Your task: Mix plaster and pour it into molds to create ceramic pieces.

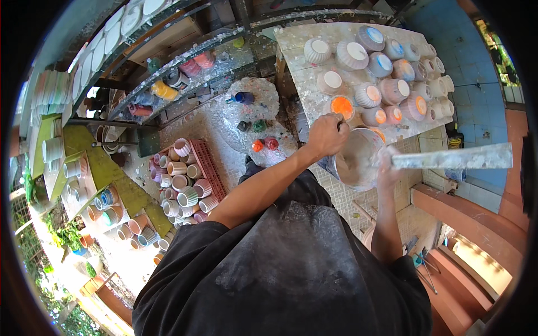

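My left hand [329, 135] is closed at the upper left rim of a bucket [330, 165], fingers curled over its edge. Greyish-white thick liquid [354, 159] lies inside the bucket, and its inner wall is smeared. My right hand [386, 167], blurred by motion, grips a long flat stick [457, 157] coated in white at the bucket's right side. The stick points out to the right; whether its other end dips into the liquid is hidden by the hand. Just beyond my left hand stands a pot with a bright orange top [341, 106].
Several fluted pots [394, 91] stand on a whitish table [300, 61] at the far right. A red crate [210, 168] of stacked pots sits left. Dye bottles [244, 97] rest on a splattered surface ahead. Boards with pots [78, 168] line the far left; an orange ledge [465, 218] is right.
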The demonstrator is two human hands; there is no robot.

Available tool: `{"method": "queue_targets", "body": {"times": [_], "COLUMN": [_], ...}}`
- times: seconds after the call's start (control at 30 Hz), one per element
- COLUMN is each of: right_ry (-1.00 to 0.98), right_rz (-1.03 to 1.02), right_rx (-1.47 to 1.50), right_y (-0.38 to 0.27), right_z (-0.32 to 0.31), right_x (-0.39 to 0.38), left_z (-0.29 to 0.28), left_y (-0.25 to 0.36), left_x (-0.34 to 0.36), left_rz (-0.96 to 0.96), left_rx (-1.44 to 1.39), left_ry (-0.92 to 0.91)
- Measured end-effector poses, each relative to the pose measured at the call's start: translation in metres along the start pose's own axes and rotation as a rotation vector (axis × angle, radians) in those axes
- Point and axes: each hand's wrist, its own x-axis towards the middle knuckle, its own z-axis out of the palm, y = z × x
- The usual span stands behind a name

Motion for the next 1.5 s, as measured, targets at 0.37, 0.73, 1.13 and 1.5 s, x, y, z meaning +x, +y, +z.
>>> {"method": "queue_targets", "body": {"times": [0.37, 0.73, 1.13, 1.5], "right_ry": [-0.179, -0.581, 0.02, 0.463], "right_rz": [-0.056, -0.238, 0.162, -0.087], "right_rx": [0.239, 0.035, 0.436, 0.368], "right_y": [0.0, 0.004, 0.006, -0.027], "right_z": [0.01, -0.011, -0.001, 0.021], "right_x": [-0.011, 0.07, -0.013, 0.019], "left_z": [0.0, 0.0, 0.0, 0.001], "left_y": [-0.002, 0.0, -0.001, -0.001], "left_x": [0.001, 0.003, 0.0, 0.002], "left_rz": [-0.002, -0.019, -0.019, -0.015], "left_rx": [-0.018, -0.031, -0.035, -0.045], "left_ry": [-0.009, -0.026, -0.004, -0.013]}}
